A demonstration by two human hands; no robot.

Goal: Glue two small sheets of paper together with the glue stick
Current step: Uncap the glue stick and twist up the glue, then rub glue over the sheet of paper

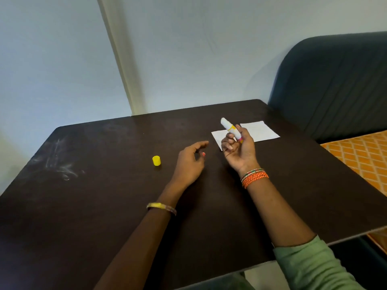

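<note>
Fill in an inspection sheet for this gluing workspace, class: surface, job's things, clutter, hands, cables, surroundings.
Surface: dark table, pale scuff marks at its left.
Job's things: uncapped glue stick held up; yellow cap standing on the table; two white paper sheets lying side by side at the far right.
Clutter: nothing seen.
Hands: right hand grips the glue stick; left hand relaxed, holding nothing.
Cables: nothing seen.
Surroundings: pale wall, dark upholstered seat, orange patterned fabric.
</note>
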